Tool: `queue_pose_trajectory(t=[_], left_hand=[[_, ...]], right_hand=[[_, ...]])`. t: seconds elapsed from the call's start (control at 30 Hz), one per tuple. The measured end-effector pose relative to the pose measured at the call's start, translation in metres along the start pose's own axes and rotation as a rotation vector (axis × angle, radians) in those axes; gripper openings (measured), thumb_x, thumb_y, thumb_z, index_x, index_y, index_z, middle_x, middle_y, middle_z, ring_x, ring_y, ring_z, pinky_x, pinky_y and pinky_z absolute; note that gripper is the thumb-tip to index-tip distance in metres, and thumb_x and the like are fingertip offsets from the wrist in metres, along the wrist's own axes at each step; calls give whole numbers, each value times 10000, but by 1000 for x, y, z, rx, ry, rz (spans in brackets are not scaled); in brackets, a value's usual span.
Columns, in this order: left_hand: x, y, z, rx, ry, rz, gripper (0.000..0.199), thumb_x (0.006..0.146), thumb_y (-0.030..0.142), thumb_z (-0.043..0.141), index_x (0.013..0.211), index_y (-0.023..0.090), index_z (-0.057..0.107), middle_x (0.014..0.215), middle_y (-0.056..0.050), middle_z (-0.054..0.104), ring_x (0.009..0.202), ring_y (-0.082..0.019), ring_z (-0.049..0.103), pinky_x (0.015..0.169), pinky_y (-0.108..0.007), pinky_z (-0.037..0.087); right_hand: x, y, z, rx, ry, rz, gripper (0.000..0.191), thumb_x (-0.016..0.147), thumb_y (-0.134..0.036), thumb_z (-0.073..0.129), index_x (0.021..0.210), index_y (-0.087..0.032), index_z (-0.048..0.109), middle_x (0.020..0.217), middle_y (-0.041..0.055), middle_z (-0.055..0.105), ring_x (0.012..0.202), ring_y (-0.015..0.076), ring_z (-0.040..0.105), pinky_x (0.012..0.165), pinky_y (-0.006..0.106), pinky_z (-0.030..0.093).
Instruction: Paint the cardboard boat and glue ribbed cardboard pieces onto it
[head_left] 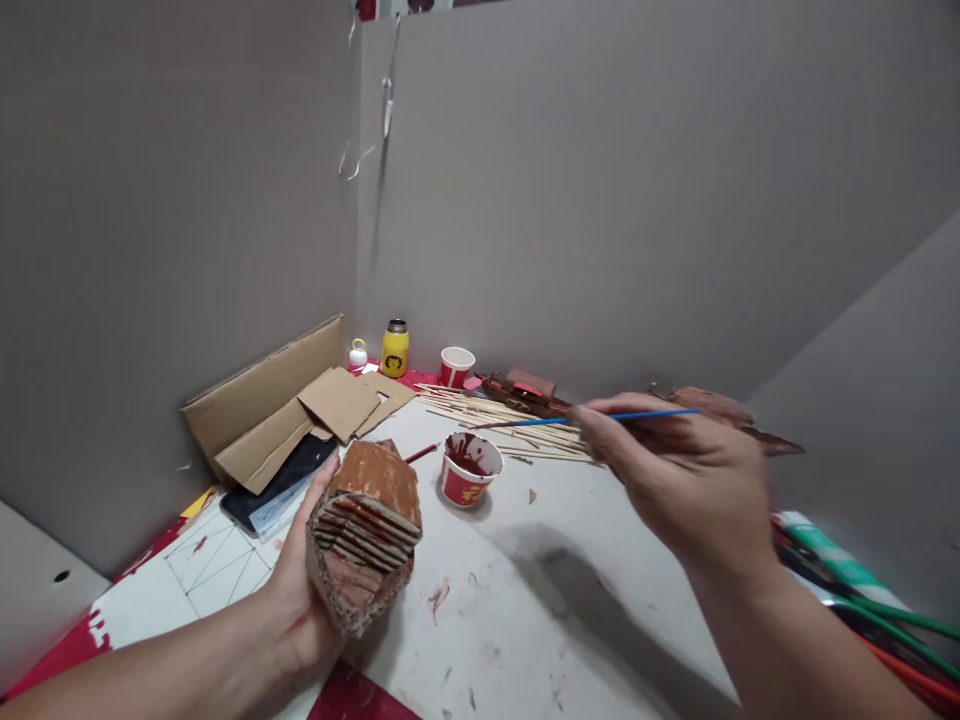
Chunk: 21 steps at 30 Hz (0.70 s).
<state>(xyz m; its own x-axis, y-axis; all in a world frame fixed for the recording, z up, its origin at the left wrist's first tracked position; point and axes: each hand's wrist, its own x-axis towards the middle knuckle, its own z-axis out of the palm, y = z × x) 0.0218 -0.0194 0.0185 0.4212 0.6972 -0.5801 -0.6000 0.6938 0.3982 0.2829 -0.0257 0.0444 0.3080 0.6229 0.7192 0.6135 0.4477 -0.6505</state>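
Observation:
My left hand [300, 590] is wrapped round a brown-painted cardboard model [367, 530], tilted so that its ridged, stepped face shows. Rough corrugated edges run along its lower side. In my right hand [675, 470] a thin blue paintbrush [555, 421] is pinched between thumb and fingers, its dark tip pointing left above the table. Below that tip stands a red and white paper cup [469, 475] with dark red-brown paint inside and smeared on its wall. The brush is apart from both the cup and the model.
Cardboard pieces [277, 400] lean at the left over a dark phone [240, 510]. Behind the cup lie thin wooden sticks [480, 410], a yellow bottle [395, 350], another paper cup [456, 368] and brown models [529, 390]. Grey panels [600, 200] enclose the paint-stained white sheet [495, 620].

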Motion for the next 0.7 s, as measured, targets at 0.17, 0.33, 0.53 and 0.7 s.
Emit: queue_pose_trajectory(t=[0.17, 0.33, 0.53, 0.7], left_hand=[[3, -3, -6, 19, 24, 15, 534, 879, 586, 494, 1073, 110, 637, 695, -88, 735, 542, -207, 679, 545, -324, 556], [5, -7, -9, -4, -51, -18, 524, 842, 578, 559, 1043, 104, 657, 722, -96, 743, 578, -218, 691, 598, -337, 564], [6, -10, -7, 0, -35, -71, 527, 839, 595, 551, 1012, 116, 687, 764, -106, 753, 624, -229, 702, 672, -367, 570], [6, -9, -6, -20, -46, -68, 529, 843, 595, 546, 1007, 111, 684, 767, -106, 753, 628, -224, 702, 671, -359, 568]], right_hand=[[-19, -26, -5, 352, 22, 29, 60, 799, -212, 733, 747, -236, 713, 654, -6, 597, 549, 126, 523, 479, 268, 406], [-40, -46, 0, 433, -160, -48, 83, 832, -190, 694, 822, -269, 718, 636, -14, 611, 586, 142, 560, 489, 259, 452], [-45, -54, 5, 376, -160, -151, 150, 790, -121, 694, 834, -262, 717, 670, -9, 661, 574, 153, 565, 489, 280, 487], [-40, -56, 2, 314, -180, -229, 198, 766, -68, 677, 832, -252, 707, 635, -22, 645, 570, 149, 561, 486, 279, 475]])
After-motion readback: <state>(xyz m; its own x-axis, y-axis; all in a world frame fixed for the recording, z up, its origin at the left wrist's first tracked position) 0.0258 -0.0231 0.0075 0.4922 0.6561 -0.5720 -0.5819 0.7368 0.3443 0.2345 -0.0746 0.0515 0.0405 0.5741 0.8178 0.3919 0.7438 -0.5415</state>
